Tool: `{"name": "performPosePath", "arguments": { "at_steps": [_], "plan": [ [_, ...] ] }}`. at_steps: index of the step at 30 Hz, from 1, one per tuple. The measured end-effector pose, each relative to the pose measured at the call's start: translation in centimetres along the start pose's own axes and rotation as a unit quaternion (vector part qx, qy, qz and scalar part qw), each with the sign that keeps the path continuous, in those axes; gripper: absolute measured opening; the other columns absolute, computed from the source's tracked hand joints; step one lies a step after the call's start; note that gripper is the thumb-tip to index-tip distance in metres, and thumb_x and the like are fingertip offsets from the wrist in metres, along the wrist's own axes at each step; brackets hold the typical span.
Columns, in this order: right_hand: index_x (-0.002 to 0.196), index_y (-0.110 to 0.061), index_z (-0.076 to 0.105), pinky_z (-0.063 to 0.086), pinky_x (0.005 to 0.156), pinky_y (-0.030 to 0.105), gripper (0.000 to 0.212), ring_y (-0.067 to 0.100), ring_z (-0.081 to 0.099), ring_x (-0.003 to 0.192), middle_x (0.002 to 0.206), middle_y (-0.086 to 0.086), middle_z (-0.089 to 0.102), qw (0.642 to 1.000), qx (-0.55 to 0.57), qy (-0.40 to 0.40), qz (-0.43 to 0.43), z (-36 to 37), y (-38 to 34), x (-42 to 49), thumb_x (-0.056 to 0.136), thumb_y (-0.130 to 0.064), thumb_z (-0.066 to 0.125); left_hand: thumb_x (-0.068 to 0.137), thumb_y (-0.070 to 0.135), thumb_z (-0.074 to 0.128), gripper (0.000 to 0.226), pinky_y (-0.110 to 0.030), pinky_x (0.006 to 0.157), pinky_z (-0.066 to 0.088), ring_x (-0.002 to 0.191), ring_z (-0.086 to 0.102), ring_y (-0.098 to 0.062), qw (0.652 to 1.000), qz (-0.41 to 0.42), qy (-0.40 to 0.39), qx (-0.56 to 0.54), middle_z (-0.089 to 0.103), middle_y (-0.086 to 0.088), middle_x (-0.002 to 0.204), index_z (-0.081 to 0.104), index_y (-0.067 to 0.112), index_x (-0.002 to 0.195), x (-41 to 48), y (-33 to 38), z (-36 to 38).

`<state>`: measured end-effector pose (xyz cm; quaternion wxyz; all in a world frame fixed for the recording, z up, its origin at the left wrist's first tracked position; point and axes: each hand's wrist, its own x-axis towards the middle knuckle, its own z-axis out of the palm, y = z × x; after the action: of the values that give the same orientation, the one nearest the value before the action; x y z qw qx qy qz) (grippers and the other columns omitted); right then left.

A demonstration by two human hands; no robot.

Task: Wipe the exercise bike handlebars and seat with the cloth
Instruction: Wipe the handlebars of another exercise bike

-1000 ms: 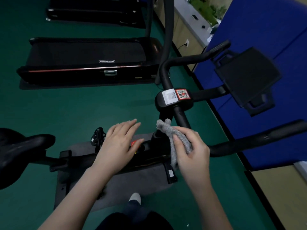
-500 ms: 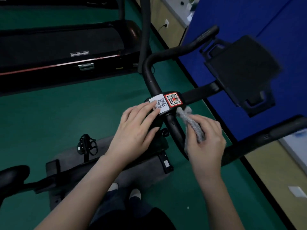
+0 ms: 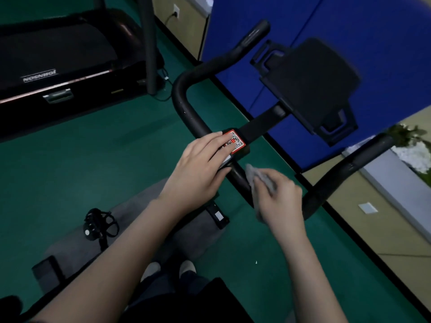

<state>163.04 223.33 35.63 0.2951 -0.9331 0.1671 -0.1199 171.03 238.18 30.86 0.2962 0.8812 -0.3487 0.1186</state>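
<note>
My left hand (image 3: 200,169) lies flat on the middle clamp of the black tubular handlebars (image 3: 184,99). Its fingers (image 3: 218,138) are straight and close together, the tips touching the red-bordered QR sticker (image 3: 238,142), and it holds nothing. My right hand (image 3: 279,201) has its fingers curled round the grey fuzzy cloth (image 3: 255,172). The cloth is bunched against the bar just below the clamp, on the stretch that runs toward the right-hand bend. Hand and cloth are blurred, so I cannot tell how much of the cloth lies on the bar.

Beyond the clamp a short arm carries a black flat device holder (image 3: 310,82), tilted, between the two upturned grips. Below my left wrist are the bike's black caged pedal (image 3: 99,223) and a grey rectangular floor mat (image 3: 205,229) under the frame. My two pale shoes (image 3: 186,266) are at the mat's near edge. To the left, well apart from the bars, is a black treadmill (image 3: 58,54) with a dark upright post (image 3: 149,43) and a cable at its foot.

All of it stands on a dark green floor (image 3: 93,159). On the right a blue wall panel (image 3: 373,31) stands just behind the bars, with beige wall beside it and a white wall socket (image 3: 176,13) near the top. The room is dim.
</note>
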Motion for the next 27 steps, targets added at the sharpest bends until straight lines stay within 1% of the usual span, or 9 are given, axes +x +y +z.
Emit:
{"name": "performPosePath", "arguments": {
  "at_steps": [2, 4, 6, 7, 10, 14, 16, 20, 27],
  "plan": [
    [0.085, -0.02, 0.069, 0.039, 0.059, 0.004, 0.016, 0.002, 0.057, 0.068, 0.072, -0.007, 0.065, 0.994, 0.045, -0.049, 0.083, 0.5, -0.7, 2.2, 0.09, -0.011, 0.057, 0.09, 0.022, 0.059, 0.047, -0.035, 0.111, 0.024, 0.135, 0.038, -0.023, 1.0, 0.008, 0.002, -0.013, 0.047, -0.004, 0.143, 0.052, 0.009, 0.134, 0.0, -0.4, 0.0],
    [0.081, -0.019, 0.067, 0.047, 0.064, 0.018, 0.016, 0.013, 0.061, 0.07, 0.072, 0.003, 0.066, 0.983, 0.072, -0.09, 0.14, 0.8, -0.9, 3.7, 0.091, -0.015, 0.055, 0.09, 0.023, 0.059, 0.047, -0.033, 0.111, 0.023, 0.135, 0.038, -0.023, 1.0, 0.015, 0.001, -0.015, 0.047, -0.004, 0.143, 0.051, 0.009, 0.135, 0.0, -0.6, -0.1],
    [0.079, -0.021, 0.067, 0.05, 0.067, 0.026, 0.016, 0.019, 0.063, 0.074, 0.075, 0.005, 0.068, 0.981, 0.069, -0.111, 0.145, 0.6, -0.5, 3.9, 0.091, -0.016, 0.056, 0.091, 0.024, 0.058, 0.048, -0.032, 0.111, 0.023, 0.135, 0.038, -0.023, 1.0, 0.024, 0.001, -0.017, 0.047, -0.004, 0.143, 0.051, 0.008, 0.135, -0.1, -0.8, -0.1],
    [0.077, -0.025, 0.065, 0.048, 0.067, 0.022, 0.017, 0.015, 0.062, 0.073, 0.073, 0.0, 0.067, 0.983, 0.057, -0.111, 0.133, 0.3, -0.2, 3.5, 0.09, -0.017, 0.058, 0.091, 0.024, 0.058, 0.048, -0.032, 0.111, 0.022, 0.135, 0.038, -0.022, 0.999, 0.028, 0.0, -0.021, 0.047, -0.004, 0.143, 0.051, 0.008, 0.135, -0.1, -0.8, -0.1],
    [0.077, -0.032, 0.063, 0.038, 0.06, 0.004, 0.02, 0.003, 0.058, 0.07, 0.069, -0.013, 0.063, 0.996, 0.024, -0.046, 0.076, 0.4, -0.4, 2.1, 0.087, -0.014, 0.062, 0.09, 0.024, 0.06, 0.049, -0.03, 0.111, 0.02, 0.135, 0.037, -0.021, 0.999, 0.031, -0.007, -0.036, 0.046, -0.003, 0.143, 0.05, 0.01, 0.136, -0.1, -1.0, -0.3],
    [0.101, -0.012, 0.068, 0.045, 0.084, 0.027, 0.022, 0.019, 0.057, 0.09, 0.095, 0.003, 0.059, 0.993, -0.029, 0.112, -0.026, 3.4, -2.1, -0.3, 0.083, -0.002, 0.065, 0.087, 0.017, 0.062, 0.049, -0.028, 0.109, 0.02, 0.134, 0.036, -0.02, 0.996, 0.041, -0.021, -0.08, 0.047, -0.002, 0.142, 0.052, 0.011, 0.134, 0.1, -1.7, -0.8],
    [0.105, -0.005, 0.068, 0.047, 0.084, 0.037, 0.028, 0.023, 0.053, 0.093, 0.097, 0.01, 0.056, 0.983, -0.07, 0.156, -0.072, 4.4, -1.9, -2.0, 0.078, 0.004, 0.065, 0.087, 0.015, 0.061, 0.047, -0.028, 0.108, 0.021, 0.135, 0.035, -0.019, 0.993, 0.044, -0.029, -0.102, 0.046, 0.0, 0.143, 0.053, 0.011, 0.133, 0.1, -2.1, -1.1],
    [0.103, 0.001, 0.069, 0.043, 0.084, 0.026, 0.028, 0.02, 0.047, 0.091, 0.092, 0.017, 0.058, 0.964, -0.086, 0.234, -0.096, 5.9, -1.7, -3.6, 0.076, 0.009, 0.065, 0.09, 0.013, 0.059, 0.042, -0.032, 0.109, 0.023, 0.136, 0.034, -0.018, 0.989, 0.043, -0.04, -0.132, 0.045, 0.001, 0.144, 0.054, 0.011, 0.132, 0.0, -2.4, -1.3],
    [0.103, 0.003, 0.068, 0.044, 0.082, 0.027, 0.028, 0.022, 0.046, 0.091, 0.094, 0.019, 0.058, 0.961, -0.089, 0.223, -0.135, 7.3, -2.2, -3.0, 0.077, 0.011, 0.062, 0.095, 0.002, 0.05, 0.033, -0.041, 0.11, 0.03, 0.133, 0.038, -0.021, 0.98, 0.03, -0.048, -0.192, 0.05, -0.002, 0.14, 0.06, 0.005, 0.126, 0.6, -2.8, -1.8]
  ]
}}
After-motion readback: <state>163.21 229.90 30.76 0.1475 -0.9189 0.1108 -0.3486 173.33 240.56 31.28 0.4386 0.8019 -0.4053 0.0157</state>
